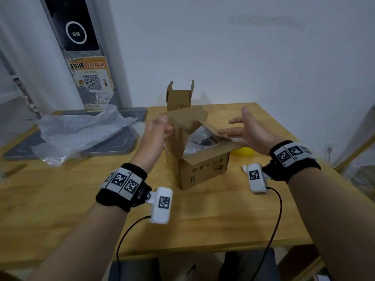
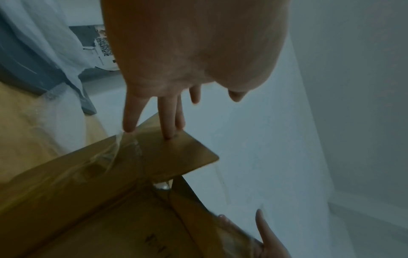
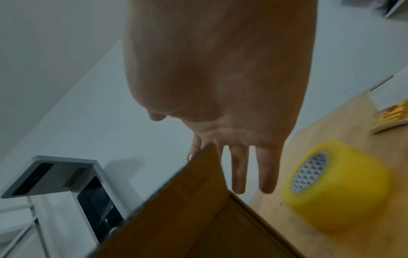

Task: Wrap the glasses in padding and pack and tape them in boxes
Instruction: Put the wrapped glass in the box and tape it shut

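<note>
1. While a small brown cardboard box [image 1: 199, 159] stands mid-table on the wooden table [image 1: 60, 199], a yellow tape roll [image 3: 335, 186] lies just right of it, crumpled white padding sheet [image 1: 81, 130] left, a second open carton [image 1: 179, 96] behind.
2. Wrapped contents [image 1: 199, 138] sit inside the box.
3. Left hand [image 1: 156, 128], fingers [image 2: 167, 122] straight, presses the left flap [image 2: 176, 155].
4. Right hand [image 1: 249, 130], fingers [image 3: 239, 171] extended, touches the right flap [image 3: 198, 183].

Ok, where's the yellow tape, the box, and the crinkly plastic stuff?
yellow tape roll [image 3: 337, 188], right wrist view, its curved side.
cardboard box [image 1: 205, 173], head view, its printed front wall.
plastic padding sheet [image 1: 81, 130], head view, its crumpled middle.
</note>
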Demonstrator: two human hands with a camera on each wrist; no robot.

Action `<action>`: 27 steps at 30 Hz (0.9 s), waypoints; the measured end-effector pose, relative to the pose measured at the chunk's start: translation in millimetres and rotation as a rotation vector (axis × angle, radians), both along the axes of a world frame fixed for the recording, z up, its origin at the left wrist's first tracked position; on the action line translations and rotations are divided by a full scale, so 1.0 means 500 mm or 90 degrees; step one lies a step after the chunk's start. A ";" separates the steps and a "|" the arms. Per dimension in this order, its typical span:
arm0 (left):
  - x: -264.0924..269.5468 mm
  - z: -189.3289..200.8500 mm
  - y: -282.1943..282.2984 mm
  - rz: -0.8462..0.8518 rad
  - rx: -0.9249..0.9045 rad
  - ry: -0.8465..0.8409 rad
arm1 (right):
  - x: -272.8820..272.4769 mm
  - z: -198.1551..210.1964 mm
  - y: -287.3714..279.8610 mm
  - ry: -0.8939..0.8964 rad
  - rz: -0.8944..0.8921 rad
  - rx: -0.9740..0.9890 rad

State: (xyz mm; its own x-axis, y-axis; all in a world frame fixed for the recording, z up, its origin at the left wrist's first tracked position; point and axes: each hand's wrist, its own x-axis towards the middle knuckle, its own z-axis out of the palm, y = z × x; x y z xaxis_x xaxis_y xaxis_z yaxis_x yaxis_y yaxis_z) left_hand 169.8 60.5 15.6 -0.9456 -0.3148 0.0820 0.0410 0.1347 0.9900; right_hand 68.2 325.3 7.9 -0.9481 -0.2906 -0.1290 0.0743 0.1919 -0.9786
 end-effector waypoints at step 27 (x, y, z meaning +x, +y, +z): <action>-0.041 -0.106 -0.029 -0.129 -0.241 0.001 | -0.029 -0.105 -0.018 0.158 -0.100 0.003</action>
